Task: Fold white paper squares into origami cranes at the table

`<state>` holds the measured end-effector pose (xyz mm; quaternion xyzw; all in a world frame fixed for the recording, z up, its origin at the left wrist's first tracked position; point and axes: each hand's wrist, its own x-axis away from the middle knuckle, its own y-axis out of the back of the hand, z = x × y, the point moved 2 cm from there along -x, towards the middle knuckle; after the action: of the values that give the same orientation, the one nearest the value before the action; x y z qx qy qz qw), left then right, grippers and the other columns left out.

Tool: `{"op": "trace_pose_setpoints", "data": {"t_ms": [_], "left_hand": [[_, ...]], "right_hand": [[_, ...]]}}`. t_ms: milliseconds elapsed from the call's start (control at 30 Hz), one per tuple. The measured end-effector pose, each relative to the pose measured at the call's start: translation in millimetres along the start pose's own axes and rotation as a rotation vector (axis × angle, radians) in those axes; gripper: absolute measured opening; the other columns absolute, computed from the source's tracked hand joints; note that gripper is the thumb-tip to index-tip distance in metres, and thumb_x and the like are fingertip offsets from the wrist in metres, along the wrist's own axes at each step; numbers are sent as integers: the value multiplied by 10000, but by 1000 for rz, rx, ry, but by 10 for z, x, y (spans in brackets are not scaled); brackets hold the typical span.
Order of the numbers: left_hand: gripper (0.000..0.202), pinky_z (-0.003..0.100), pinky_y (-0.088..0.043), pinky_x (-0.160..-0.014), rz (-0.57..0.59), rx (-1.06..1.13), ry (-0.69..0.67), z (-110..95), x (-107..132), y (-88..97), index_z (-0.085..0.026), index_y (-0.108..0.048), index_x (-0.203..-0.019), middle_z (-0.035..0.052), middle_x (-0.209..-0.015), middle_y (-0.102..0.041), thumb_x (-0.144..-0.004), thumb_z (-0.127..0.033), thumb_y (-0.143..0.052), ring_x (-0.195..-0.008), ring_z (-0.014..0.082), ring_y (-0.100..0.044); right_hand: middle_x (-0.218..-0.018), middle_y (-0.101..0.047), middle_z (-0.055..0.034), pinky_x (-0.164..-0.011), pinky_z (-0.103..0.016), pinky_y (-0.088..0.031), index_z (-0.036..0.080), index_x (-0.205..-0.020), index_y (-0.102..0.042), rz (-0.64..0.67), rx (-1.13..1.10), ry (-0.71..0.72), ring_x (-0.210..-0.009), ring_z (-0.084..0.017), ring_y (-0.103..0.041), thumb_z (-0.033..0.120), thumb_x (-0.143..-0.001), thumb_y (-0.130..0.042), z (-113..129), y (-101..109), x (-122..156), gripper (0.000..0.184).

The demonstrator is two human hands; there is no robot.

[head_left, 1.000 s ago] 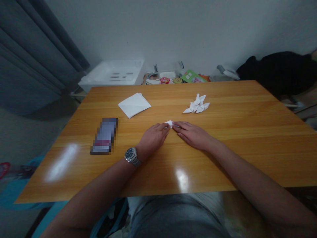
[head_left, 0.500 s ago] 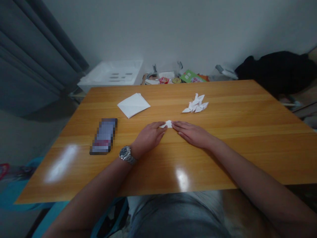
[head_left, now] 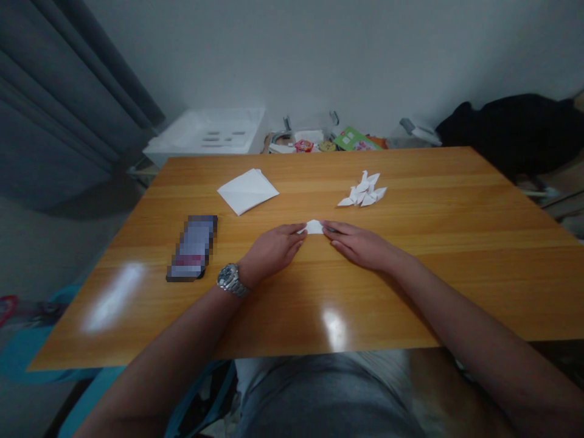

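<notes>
A small piece of folded white paper (head_left: 314,227) lies on the wooden table between my two hands. My left hand (head_left: 276,250), with a metal watch (head_left: 229,278) on its wrist, grips the paper's left end between thumb and fingers. On the other side, my right hand (head_left: 353,242) has its fingers together on the right end. Fingers cover both ends; only the middle shows. Beyond my right hand rests a cluster of white folded paper birds (head_left: 364,192). Sheets of white paper (head_left: 249,191) lie stacked beyond my left hand.
A phone with a blurred screen (head_left: 192,248) lies to the left on the table (head_left: 410,292). Past the far edge are a white foam box (head_left: 205,131), a green booklet (head_left: 356,139) and other small items. Black cloth (head_left: 506,134) sits at the far right.
My hands have moved slightly apart, and a little more of the folded paper shows between them. The view has shifted slightly; the other things stay in place.
</notes>
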<state>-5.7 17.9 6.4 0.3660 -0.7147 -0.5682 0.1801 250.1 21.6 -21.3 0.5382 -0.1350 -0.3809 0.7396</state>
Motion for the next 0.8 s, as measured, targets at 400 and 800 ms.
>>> {"op": "trace_pose_setpoints", "data": {"t_ms": [400,800], "left_hand": [[294,403,-518,-1033,-97,-10,-38,85,-76,-62,-162,-700,-1216,96,-1309,-691,-1025,-287,-514,-1147,240,-656],[220,371,-522,-924,-117,16,8,83,-129,-74,-189,-681,-1129,78,-1118,-720,-1029,-261,-499,-1014,230,-647]], "right_hand": [[-1516,-540,-143,-1173,-448,-451,142,-1394,-616,-37,104,49,-1385,-258,-541,227,-1031,-462,53,2,-23,404],[-1347,-690,-101,-1072,-457,-547,226,-1282,-717,-110,53,-19,-1228,-262,-667,248,-1018,-527,134,36,-83,326]]}}
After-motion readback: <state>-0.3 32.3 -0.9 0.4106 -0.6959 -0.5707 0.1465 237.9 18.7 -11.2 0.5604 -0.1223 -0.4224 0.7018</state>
